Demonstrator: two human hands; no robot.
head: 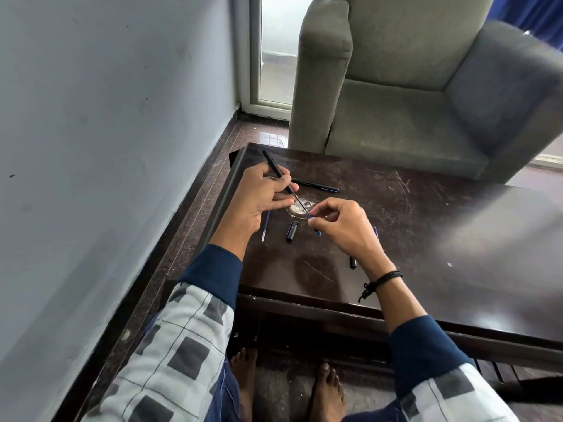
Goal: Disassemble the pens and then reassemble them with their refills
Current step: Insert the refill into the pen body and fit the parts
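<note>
Currently, left hand (pixel 263 193) grips black pen barrel (pixel 274 166) tilted above the table (pixel 396 239); right hand (pixel 341 226) pinches blue piece (pixel 313 222) beside its tip.

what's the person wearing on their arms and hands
Both forearms are bare, with dark navy sleeves pushed up: the left sleeve and the right sleeve. A black braided cord bracelet with a knotted tail circles the right wrist. The left hand and right hand carry no gloves; no rings or watch show. The grey and white checked cloth lower down may be trousers.
</note>
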